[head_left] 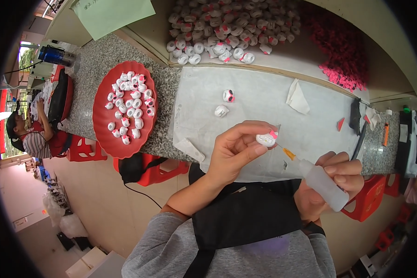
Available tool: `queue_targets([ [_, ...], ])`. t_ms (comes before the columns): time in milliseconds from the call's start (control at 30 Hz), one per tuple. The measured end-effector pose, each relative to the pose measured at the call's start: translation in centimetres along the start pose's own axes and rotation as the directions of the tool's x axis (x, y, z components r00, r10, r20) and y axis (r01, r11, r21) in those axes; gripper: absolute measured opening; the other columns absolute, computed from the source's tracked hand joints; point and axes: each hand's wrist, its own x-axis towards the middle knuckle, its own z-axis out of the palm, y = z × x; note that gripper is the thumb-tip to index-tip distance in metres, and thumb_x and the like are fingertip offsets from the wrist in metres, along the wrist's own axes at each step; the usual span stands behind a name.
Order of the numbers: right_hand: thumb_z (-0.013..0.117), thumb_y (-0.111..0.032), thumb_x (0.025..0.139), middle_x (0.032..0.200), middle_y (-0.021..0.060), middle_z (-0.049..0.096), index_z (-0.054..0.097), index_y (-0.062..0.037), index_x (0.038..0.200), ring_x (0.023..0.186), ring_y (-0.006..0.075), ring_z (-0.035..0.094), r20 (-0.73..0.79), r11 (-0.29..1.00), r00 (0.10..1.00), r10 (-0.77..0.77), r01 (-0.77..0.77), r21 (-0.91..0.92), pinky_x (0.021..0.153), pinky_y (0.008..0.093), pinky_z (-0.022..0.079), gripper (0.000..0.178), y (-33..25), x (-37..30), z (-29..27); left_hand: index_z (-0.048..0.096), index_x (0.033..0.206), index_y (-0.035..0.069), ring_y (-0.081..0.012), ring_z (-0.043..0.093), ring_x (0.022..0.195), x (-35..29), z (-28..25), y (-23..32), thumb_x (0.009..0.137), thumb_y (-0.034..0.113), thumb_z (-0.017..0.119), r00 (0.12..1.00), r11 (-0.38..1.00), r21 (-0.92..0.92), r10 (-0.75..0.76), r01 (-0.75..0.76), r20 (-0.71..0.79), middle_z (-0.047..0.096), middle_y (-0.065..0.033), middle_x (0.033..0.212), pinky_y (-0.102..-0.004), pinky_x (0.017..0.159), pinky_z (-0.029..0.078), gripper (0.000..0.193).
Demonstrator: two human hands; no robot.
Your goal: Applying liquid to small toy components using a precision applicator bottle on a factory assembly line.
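Right grip [344, 173] around bottle [323, 183]; red dish [102, 116] holds white pieces [137, 113].

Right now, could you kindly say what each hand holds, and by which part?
Left hand: small white figure, by its sides. Right hand: translucent bottle, by its body.

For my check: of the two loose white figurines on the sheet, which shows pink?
The far figurine, farther from the left hand, with pink and black marks; the near figurine shows no pink.
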Motion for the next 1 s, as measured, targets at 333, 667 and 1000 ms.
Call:
queue_targets([
  [333, 0.063, -0.029, 0.068, 0.071, 0.0035, 0.039, 0.04, -0.0084, 0.079, 0.052, 0.0095, 0.036, -0.099, 0.996, 0.995, -0.026, 0.018, -0.086, 0.043, 0.0192, 0.03, 0.033, -0.3, -0.3, 1.7, 0.044, 0.098, -0.001, -0.0205, 0.049, 0.092, -0.3, 0.3, 0.0, 0.069, -0.006, 0.052, 0.999, 0.998, 0.049, 0.034, -0.035, 0.018, 0.046, -0.0189, 0.101, -0.0355, 0.08, 0.043, 0.031],
  [667, 0.054, -0.026, 0.076, 0.068, 0.0058, 0.039, 0.039, -0.0065, 0.075, 0.051, 0.0105, 0.035, -0.096, 0.997, 0.994, -0.044, 0.037, -0.071, 0.042, 0.0198, 0.029, 0.024, -0.4, -0.3, 1.9, 0.042, 0.099, -0.002, -0.0208, 0.048, 0.094, -0.3, 0.2, -0.1, 0.068, -0.008, 0.051, 0.997, 0.995, 0.081, 0.049, -0.053, 0.051, 0.046, -0.0188, 0.101, -0.0366, 0.081, 0.043, 0.033],
  [1000, 0.053, -0.026, 0.076, 0.07, 0.007, 0.04, 0.039, -0.0053, 0.076, 0.051, 0.0106, 0.034, -0.033, 0.996, 0.996, -0.083, 0.082, -0.04, 0.042, 0.0202, 0.029, 0.025, -0.1, -0.3, 1.7, 0.042, 0.098, -0.002, -0.0218, 0.048, 0.095, -0.4, 0.1, -0.2, 0.068, -0.008, 0.052, 0.998, 0.995, 0.086, 0.05, -0.053, 0.044, 0.046, -0.0193, 0.101, -0.0371, 0.08, 0.043, 0.032],
])
